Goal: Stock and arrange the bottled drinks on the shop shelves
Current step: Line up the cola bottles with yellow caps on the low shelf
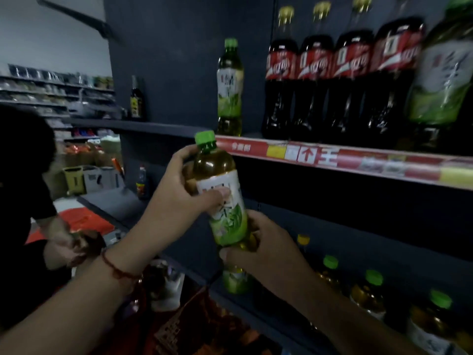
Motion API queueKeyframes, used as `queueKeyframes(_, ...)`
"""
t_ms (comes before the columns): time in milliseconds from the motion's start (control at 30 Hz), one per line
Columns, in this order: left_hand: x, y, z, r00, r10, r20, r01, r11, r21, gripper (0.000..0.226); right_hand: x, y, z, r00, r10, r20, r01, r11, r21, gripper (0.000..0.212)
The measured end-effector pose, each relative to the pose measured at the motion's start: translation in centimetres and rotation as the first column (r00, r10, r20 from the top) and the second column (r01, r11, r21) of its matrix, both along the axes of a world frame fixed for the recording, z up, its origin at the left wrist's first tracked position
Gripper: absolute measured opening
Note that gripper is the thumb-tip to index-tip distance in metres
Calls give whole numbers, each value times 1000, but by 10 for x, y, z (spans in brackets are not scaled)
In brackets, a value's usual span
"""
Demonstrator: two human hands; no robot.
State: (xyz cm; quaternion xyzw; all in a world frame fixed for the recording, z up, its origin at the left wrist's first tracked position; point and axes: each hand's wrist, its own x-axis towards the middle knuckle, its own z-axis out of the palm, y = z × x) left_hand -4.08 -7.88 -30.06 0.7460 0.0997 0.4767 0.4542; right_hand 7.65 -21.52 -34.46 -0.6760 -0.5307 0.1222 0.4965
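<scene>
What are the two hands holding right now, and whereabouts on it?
A green-capped plastic bottle of green tea: the left hand grips its shoulder and label, the right hand its bottom end.

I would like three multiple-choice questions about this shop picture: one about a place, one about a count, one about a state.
1. Where does the lone green tea bottle stand on the upper shelf?
A. left of the cola bottles
B. between two cola bottles
C. lying on its side

2. How many dark cola bottles with red labels stand in the row?
A. two
B. four
C. seven

3. How is the held tea bottle gripped?
A. left hand only
B. right hand only
C. both hands

Key: 1 A, it stands apart at their left. 2 B, four red labels show. 3 C, the left hand holds its upper part, the right hand its base.
</scene>
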Motion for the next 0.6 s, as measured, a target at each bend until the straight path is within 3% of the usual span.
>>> queueKeyframes(133, 9, 14, 64, 988, 145, -46, -123, 940, 318, 67, 14, 26, 51, 989, -140, 43, 131, 978, 163, 47)
queueKeyframes(200, 15, 19, 93, 983, 171, -59, -133, 904, 406, 65, 22, 39, 76, 965, -236, 116, 205, 952, 228, 54)
queueKeyframes(333, 39, 33, 135, 988, 131, -78, -87, 904, 418, 85, 34, 62, 114, 902, -369, 224, 295, 906, 304, 56)
queueKeyframes(433, 57, 51, 160, 992, 69, -106, -27, 932, 360, 86, 43, 69, 138, 867, -387, 314, 325, 916, 233, 54)
queueKeyframes(533, 72, 66, 175, 993, 56, -102, -16, 934, 358, 83, 55, 60, 177, 745, -406, 529, 358, 913, 196, 49)
queueKeyframes(600, 83, 75, 182, 996, 42, -80, -12, 936, 352, 83, 61, 53, 213, 626, -457, 632, 378, 887, 266, 50)
